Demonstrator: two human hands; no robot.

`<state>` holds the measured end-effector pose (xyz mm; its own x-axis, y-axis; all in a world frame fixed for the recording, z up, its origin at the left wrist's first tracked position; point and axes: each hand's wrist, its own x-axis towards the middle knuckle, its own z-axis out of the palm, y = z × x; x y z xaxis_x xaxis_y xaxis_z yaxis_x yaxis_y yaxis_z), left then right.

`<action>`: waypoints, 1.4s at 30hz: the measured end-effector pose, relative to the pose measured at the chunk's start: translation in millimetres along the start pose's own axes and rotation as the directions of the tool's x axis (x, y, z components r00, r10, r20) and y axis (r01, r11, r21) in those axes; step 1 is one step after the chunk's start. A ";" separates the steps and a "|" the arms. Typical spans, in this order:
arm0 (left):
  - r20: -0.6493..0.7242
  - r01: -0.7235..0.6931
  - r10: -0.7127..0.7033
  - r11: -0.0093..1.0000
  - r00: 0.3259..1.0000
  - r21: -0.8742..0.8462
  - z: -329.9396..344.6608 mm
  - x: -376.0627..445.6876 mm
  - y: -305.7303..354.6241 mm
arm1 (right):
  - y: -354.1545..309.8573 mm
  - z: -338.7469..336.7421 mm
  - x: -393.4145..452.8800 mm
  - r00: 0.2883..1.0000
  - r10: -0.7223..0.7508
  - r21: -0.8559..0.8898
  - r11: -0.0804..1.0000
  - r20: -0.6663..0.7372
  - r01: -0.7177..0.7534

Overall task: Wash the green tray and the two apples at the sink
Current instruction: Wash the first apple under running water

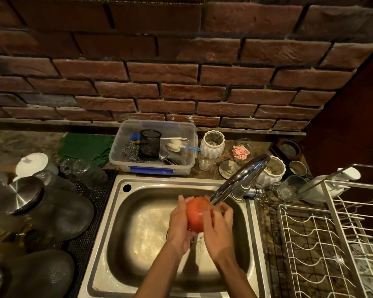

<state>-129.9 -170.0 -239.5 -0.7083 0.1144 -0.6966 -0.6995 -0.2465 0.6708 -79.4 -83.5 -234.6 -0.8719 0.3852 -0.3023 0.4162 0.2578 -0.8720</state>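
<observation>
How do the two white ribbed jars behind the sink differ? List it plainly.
Position: the left jar stands clear on the counter beside the plastic tub; the right jar sits behind the faucet, which partly hides it.
View: the left jar shows its ribbed body in full; the right jar shows mainly its rim and upper side.
Nearness: the right jar is closer to the sink.
Shared: both are white, ribbed, open-topped, upright.

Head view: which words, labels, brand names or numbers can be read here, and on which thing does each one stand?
None can be read.
The blue strip on the plastic box shows no legible text.
The apple, tap and sink bear no visible marking.
</observation>
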 end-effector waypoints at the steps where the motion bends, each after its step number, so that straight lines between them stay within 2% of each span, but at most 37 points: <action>1: 0.033 0.031 -0.029 0.997 0.999 -0.068 -4.4 2.3 2.3 | 2.6 -4.1 -0.1 0.999 -0.028 -0.032 0.999 0.028 0.029; 4: 0.154 0.123 -0.102 0.984 0.983 -0.130 -14.5 3.3 2.0 | 8.1 -11.2 0.8 0.997 -0.063 -0.008 0.998 0.053 0.064; 6: 0.234 0.191 -0.158 0.973 0.959 -0.128 -15.9 -0.6 -7.6 | 7.1 -9.3 2.8 0.993 -0.090 -0.053 0.994 0.076 0.095; 9: 0.239 0.205 -0.160 0.963 0.958 -0.177 -13.4 -4.2 -20.3 | 3.6 -2.1 8.4 0.996 -0.063 -0.061 0.996 0.059 0.067; 11: 0.150 0.088 -0.063 0.983 0.987 -0.164 -5.6 -2.9 -23.6 | 0.9 0.8 11.3 1.000 -0.004 0.051 0.999 -0.020 0.005; 13: 0.069 -0.087 0.091 0.995 0.993 -0.054 5.5 -3.6 -25.0 | 1.7 0.8 13.9 0.989 0.110 0.227 0.970 -0.101 -0.084; 15: 0.049 -0.218 0.214 0.973 0.976 0.079 12.4 -7.2 -22.4 | 2.1 -0.2 16.4 0.963 0.253 0.397 0.896 -0.089 -0.198; 17: 0.074 -0.341 0.333 0.911 0.940 0.231 13.7 -11.0 -16.4 | -0.4 -3.2 19.6 0.906 0.421 0.575 0.731 0.045 -0.368; 19: 0.162 -0.442 0.411 0.841 0.897 0.311 11.3 -9.2 -13.5 | -1.0 -12.2 24.5 0.822 0.509 0.664 0.527 0.253 -0.531; 21: 0.237 -0.507 0.448 0.769 0.862 0.390 9.0 -7.3 -10.2 | -3.1 -21.5 25.9 0.737 0.510 0.634 0.403 0.444 -0.661; 23: 0.281 -0.541 0.462 0.714 0.841 0.445 6.0 -3.6 -9.6 | -2.9 -24.5 24.3 0.702 0.470 0.621 0.345 0.535 -0.704; 25: 0.275 -0.528 0.451 0.724 0.849 0.444 8.2 -4.5 -6.9 | -2.8 -22.9 22.1 0.759 0.434 0.650 0.402 0.485 -0.645; 27: 0.205 -0.483 0.437 0.788 0.876 0.382 14.0 -4.7 -6.6 | -5.2 -17.7 20.0 0.849 0.431 0.642 0.566 0.304 -0.517; 28: 0.150 -0.440 0.414 0.830 0.898 0.343 17.5 -5.4 -6.5 | -6.6 -13.9 18.0 0.892 0.409 0.583 0.683 0.194 -0.440; 30: 0.052 -0.301 0.297 0.928 0.953 0.219 23.0 -3.6 -4.0 | -7.7 -6.3 10.4 0.960 0.279 0.327 0.907 0.003 -0.264; 31: 0.036 -0.234 0.231 0.957 0.972 0.174 24.2 -1.5 -2.2 | -5.6 -3.4 7.4 0.977 0.208 0.219 0.957 -0.054 -0.192; 35: 0.120 -0.035 0.019 0.991 0.993 0.131 17.1 -2.0 9.3 | 8.2 -4.0 -9.4 0.993 -0.081 -0.021 0.997 -0.089 0.080; 38: 0.177 0.262 -0.269 0.963 0.947 0.065 12.2 -3.4 14.6 | 20.8 -6.8 -16.3 0.957 -0.279 -0.157 0.952 -0.081 0.264; 40: 0.156 0.307 -0.317 0.948 0.935 0.089 14.0 -3.4 15.0 | 22.8 -5.5 -14.7 0.950 -0.287 -0.139 0.953 -0.121 0.270; 42: 0.119 0.183 -0.205 0.968 0.971 0.173 18.7 -0.3 10.0 | 17.3 -2.2 -7.9 0.978 -0.139 -0.002 0.990 -0.157 0.140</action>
<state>-138.4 -154.5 -227.8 -0.5559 0.2765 -0.7839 -0.8230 -0.0510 0.5657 -64.7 -80.2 -246.4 -0.8699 0.4797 -0.1144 0.2906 0.3113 -0.9048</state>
